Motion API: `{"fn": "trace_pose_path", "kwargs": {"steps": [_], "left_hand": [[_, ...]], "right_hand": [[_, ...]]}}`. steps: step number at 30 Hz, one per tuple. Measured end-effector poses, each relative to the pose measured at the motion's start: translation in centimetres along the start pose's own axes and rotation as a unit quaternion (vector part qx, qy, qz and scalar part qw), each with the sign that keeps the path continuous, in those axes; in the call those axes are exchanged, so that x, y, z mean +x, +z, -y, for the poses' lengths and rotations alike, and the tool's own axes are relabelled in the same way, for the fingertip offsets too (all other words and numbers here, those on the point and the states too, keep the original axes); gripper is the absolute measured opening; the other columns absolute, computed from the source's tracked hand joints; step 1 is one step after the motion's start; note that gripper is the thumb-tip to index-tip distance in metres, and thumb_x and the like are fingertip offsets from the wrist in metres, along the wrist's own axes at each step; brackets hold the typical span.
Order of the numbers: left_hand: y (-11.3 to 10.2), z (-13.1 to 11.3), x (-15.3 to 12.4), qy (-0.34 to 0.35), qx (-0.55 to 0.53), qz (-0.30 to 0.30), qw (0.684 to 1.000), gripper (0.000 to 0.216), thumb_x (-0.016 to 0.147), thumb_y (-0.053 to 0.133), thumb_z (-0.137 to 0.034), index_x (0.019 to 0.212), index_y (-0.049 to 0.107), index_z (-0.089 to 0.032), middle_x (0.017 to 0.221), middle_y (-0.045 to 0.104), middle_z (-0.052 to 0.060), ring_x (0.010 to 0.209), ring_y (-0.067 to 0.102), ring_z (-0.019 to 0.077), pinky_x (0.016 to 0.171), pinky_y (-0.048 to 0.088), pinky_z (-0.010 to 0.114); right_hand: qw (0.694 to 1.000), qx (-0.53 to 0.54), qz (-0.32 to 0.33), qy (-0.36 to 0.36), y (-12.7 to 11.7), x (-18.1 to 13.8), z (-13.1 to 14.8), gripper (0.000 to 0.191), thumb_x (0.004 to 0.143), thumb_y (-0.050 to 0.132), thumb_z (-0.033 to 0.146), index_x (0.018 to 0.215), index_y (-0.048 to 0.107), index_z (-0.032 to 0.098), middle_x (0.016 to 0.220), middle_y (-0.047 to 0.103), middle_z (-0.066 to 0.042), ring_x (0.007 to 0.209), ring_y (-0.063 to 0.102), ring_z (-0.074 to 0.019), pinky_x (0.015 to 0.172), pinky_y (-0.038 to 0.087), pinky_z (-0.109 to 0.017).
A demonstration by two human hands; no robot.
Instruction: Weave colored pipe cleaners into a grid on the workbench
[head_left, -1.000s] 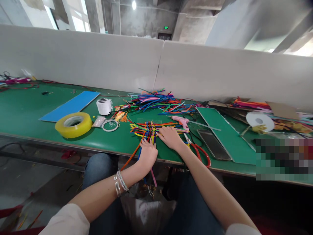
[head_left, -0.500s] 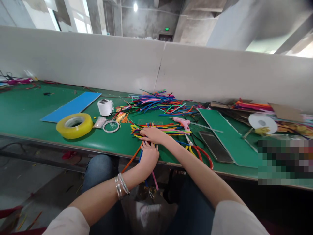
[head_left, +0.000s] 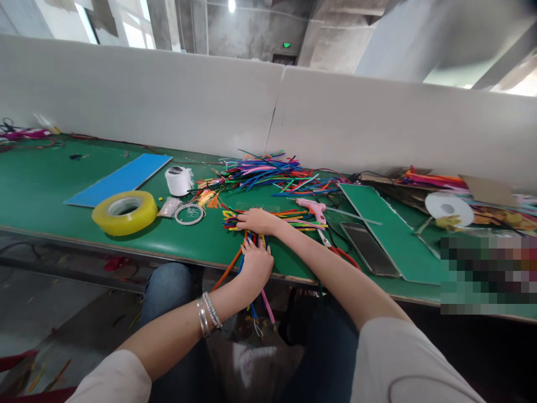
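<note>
Under my hands, coloured pipe cleaners (head_left: 300,222) lie crosswise on the table, while others (head_left: 229,270) run toward me and hang over the front edge. My left hand (head_left: 257,263), bracelets on its wrist, is closed around the strands that run toward me; coloured ends show between its fingers and below it. Just above, my right hand (head_left: 257,220) lies across the left part of the crosswise bundle, palm down with fingers stretched out. The crossing under it is partly hidden. Right of the bundle are a pink glue gun (head_left: 312,208) and red-handled scissors (head_left: 342,254), partly behind my right forearm.
A pile of pipe cleaners (head_left: 268,173) lies at the back. On the left are yellow tape (head_left: 100,215), white thread (head_left: 178,182), a silver ring (head_left: 188,222) and a blue board (head_left: 121,182). A phone (head_left: 369,249), green board (head_left: 390,235) and white spool (head_left: 434,210) are on the right.
My right hand has moved slightly up and away from my left hand. More coloured strands show between them. My left hand stays on the hanging strands, slightly lower.
</note>
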State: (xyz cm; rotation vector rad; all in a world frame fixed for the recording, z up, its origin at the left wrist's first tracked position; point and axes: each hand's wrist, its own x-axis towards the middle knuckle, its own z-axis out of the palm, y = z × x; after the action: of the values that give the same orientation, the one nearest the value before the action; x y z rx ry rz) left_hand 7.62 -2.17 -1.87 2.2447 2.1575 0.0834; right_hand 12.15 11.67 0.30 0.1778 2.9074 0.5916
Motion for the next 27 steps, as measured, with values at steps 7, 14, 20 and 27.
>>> {"fn": "trace_pose_path", "kwargs": {"steps": [7,14,20,27], "left_hand": [[-0.2,-0.2,0.0,-0.022,-0.017,0.020,0.999,0.043,0.093,0.029,-0.024,0.129,0.046,-0.005,0.122,0.052,0.028,0.117,0.049,0.0338,0.087,0.042,0.048],[-1.4,0.2,-0.3,0.011,-0.015,0.004,1.000,0.043,0.092,0.033,-0.024,0.123,0.050,0.001,0.114,0.056,0.031,0.114,0.052,0.0342,0.086,0.044,0.045],[-1.3,0.6,-0.5,0.070,0.030,-0.027,0.997,0.041,0.091,0.034,-0.019,0.120,0.053,0.002,0.107,0.059,0.032,0.108,0.055,0.0375,0.076,0.049,0.043],[-1.2,0.2,-0.8,0.083,0.031,-0.020,0.996,0.036,0.089,0.036,-0.012,0.118,0.056,-0.003,0.115,0.053,0.035,0.108,0.054,0.0387,0.077,0.047,0.052]], "right_hand": [[1.000,0.015,-0.011,0.022,0.0,1.3,-0.4,0.023,0.095,0.034,0.025,0.106,0.054,0.020,0.118,0.055,-0.009,0.088,0.058,-0.0169,0.061,0.035,-0.026],[0.974,0.164,-0.076,0.137,-1.8,-1.6,1.0,0.038,0.091,0.037,0.048,0.090,0.057,0.016,0.086,0.061,-0.007,0.076,0.055,-0.0171,0.065,0.035,-0.026],[0.902,0.332,-0.135,0.242,-1.8,-6.8,2.4,0.032,0.085,0.048,0.049,0.087,0.055,0.018,0.088,0.059,-0.005,0.079,0.052,-0.0167,0.073,0.037,-0.027],[0.885,0.397,-0.034,0.242,-1.9,-6.1,1.7,0.035,0.079,0.053,0.053,0.081,0.054,0.017,0.082,0.057,-0.004,0.071,0.050,-0.0152,0.061,0.037,-0.024]]}}
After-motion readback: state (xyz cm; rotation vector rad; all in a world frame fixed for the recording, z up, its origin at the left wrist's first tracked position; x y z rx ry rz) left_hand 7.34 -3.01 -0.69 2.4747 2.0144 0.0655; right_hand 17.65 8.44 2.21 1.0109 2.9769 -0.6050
